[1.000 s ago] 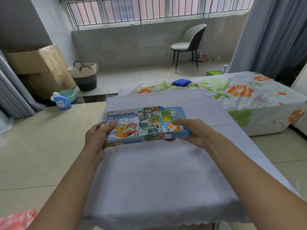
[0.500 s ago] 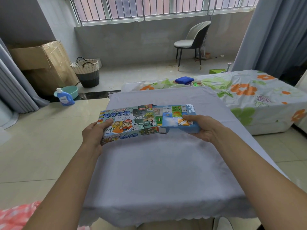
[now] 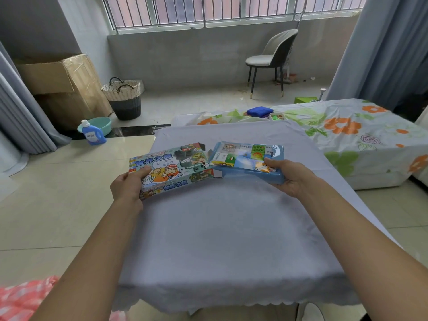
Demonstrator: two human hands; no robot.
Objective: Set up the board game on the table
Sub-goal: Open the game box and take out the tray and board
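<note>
Above the table [image 3: 227, 228], left hand [image 3: 129, 186] grips box [image 3: 171, 167], right hand [image 3: 291, 177] tray [image 3: 245, 156].

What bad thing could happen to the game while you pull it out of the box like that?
The blue tray is nearly out of the game box, held above the table only at its right end by the right hand. It might tip, and the pieces wrapped on top could slide off. The left hand grips just one end of the box, so the open end could sag or drop.
</note>
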